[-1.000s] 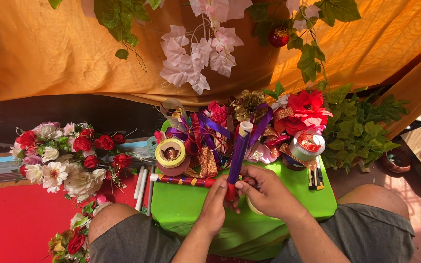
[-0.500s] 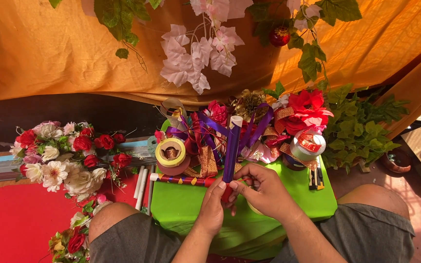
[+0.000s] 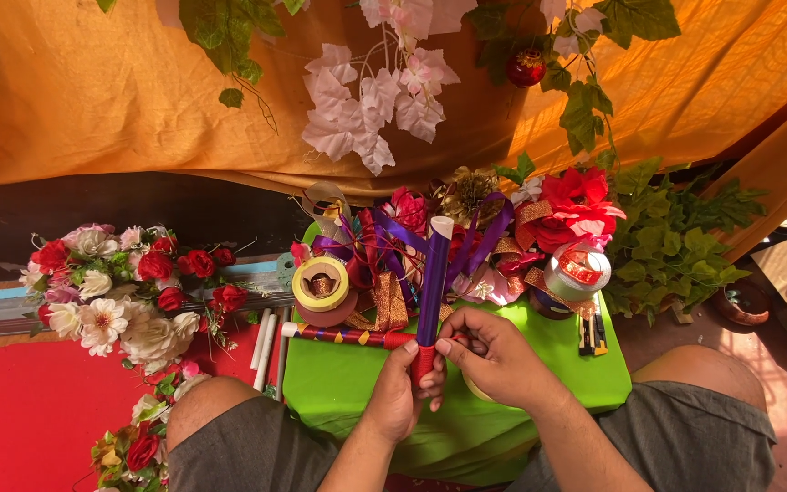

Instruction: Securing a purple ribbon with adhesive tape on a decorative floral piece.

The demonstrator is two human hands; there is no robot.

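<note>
Looks like the wrapping step: left hand (image 3: 400,394) has a closed grip on the red lower end of a purple-wrapped stick (image 3: 432,292), held upright over the green table (image 3: 339,383) near its front edge. Right hand (image 3: 494,358) pinches beside it; I'd guess steady tension is needed.

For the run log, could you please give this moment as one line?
left hand: grips purple stick upright | right hand: fingers at its red end | base: green table | nearby: tape roll

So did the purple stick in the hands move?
Yes. The purple stick tipped upright; its top swung left, away from the silver ribbon roll, toward the yellow tape roll.
</note>
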